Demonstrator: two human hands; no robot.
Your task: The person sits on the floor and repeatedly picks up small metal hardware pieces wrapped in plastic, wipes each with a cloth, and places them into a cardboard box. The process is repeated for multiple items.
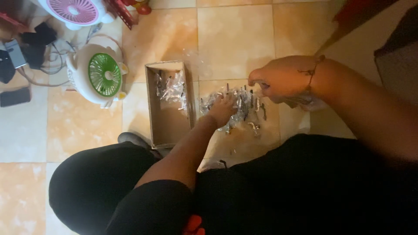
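Hands over the floor now, both working a heap of small clear plastic packets with dark metal parts lying on the beige tiled floor. Left hand presses down into the heap, fingers buried among the packets, so whether they are spread or closed cannot be told. Right hand hovers at the heap's far edge, fingers pinched together, apparently on a packet, though the blur hides it. Just beside the heap sits an open brown cardboard box, a few packets at its far end, the near end bare. Beyond it stands a white fan with a green grille. Open tile lies past the heap; the person's dark-clothed knees crowd the near side.
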